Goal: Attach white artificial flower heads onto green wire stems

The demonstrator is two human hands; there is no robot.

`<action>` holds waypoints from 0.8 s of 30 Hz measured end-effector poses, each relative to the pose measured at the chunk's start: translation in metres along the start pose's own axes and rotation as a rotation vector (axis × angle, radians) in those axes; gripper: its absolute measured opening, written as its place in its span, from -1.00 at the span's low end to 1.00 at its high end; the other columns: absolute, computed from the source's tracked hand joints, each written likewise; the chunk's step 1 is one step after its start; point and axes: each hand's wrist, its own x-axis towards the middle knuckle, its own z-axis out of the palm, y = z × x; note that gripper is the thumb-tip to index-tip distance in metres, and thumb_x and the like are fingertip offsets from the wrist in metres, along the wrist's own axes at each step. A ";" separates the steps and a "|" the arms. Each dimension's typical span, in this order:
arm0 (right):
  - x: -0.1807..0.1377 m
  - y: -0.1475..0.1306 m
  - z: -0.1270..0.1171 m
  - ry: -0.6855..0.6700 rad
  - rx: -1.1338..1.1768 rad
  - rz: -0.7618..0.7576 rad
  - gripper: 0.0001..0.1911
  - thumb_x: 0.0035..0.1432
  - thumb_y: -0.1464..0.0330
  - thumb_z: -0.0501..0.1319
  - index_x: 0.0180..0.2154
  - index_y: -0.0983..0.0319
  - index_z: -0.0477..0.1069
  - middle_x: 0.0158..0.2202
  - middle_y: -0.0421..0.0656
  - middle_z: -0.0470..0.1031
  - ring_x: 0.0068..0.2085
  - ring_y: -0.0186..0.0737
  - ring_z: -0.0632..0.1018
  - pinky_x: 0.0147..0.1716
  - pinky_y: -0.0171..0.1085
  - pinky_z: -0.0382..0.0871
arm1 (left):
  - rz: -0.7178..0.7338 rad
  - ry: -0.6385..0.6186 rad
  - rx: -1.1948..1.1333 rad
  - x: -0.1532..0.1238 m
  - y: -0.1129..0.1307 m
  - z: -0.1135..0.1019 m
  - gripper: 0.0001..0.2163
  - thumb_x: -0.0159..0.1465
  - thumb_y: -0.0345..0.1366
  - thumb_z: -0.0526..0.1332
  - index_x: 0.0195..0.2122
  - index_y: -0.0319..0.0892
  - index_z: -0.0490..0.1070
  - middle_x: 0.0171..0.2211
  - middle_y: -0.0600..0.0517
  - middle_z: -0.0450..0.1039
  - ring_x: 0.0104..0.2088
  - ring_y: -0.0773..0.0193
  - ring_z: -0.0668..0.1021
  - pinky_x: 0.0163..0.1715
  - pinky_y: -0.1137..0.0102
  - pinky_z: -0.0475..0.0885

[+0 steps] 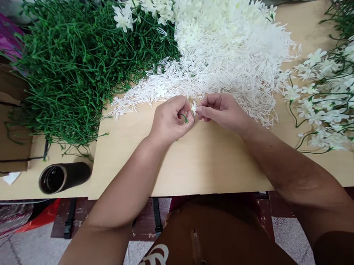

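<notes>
Both my hands meet over the pale wooden table [193,158]. My left hand [169,120] is closed in a pinch on a thin green stem [183,117]. My right hand [219,110] is closed, its fingertips pinching a small white plastic flower [193,108] at the tip of that stem. Just behind the hands lies a big heap of loose white flower parts [224,59]. A mound of green plastic stems [78,69] covers the table's left part.
Finished white flowers on green stems [333,103] lie at the right. A black cylinder [63,177] lies on its side near the front left edge, beside a brown cardboard box [3,136]. My brown clothing [217,248] shows below the table edge.
</notes>
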 end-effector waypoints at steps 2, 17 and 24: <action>0.000 0.000 0.000 -0.003 0.006 -0.001 -0.73 0.08 0.24 0.40 -0.43 0.31 0.44 -0.51 -0.22 0.50 -0.51 -0.47 0.42 -0.50 -0.43 0.31 | -0.005 -0.009 -0.011 0.000 0.000 0.000 -0.85 0.04 -0.40 0.22 -0.53 -0.12 0.21 -0.61 0.14 0.21 -0.57 0.39 0.26 -0.56 0.40 0.18; 0.001 0.001 -0.001 0.018 0.042 -0.006 -0.76 0.06 0.32 0.41 -0.43 0.33 0.43 -0.52 -0.21 0.46 -0.51 -0.47 0.40 -0.50 -0.41 0.30 | -0.015 -0.012 -0.041 0.000 -0.001 0.001 -0.84 0.04 -0.42 0.23 -0.53 -0.12 0.22 -0.62 0.16 0.18 -0.58 0.39 0.25 -0.56 0.40 0.16; 0.004 0.008 -0.005 0.063 0.066 -0.053 -0.56 -0.09 0.14 0.51 -0.37 0.28 0.39 -0.49 -0.27 0.38 -0.45 -0.44 0.38 -0.49 -0.40 0.27 | -0.062 0.037 -0.229 0.002 -0.004 0.004 -0.80 0.08 -0.41 0.27 -0.54 -0.13 0.22 -0.63 0.18 0.09 -0.58 0.43 0.20 -0.56 0.44 0.15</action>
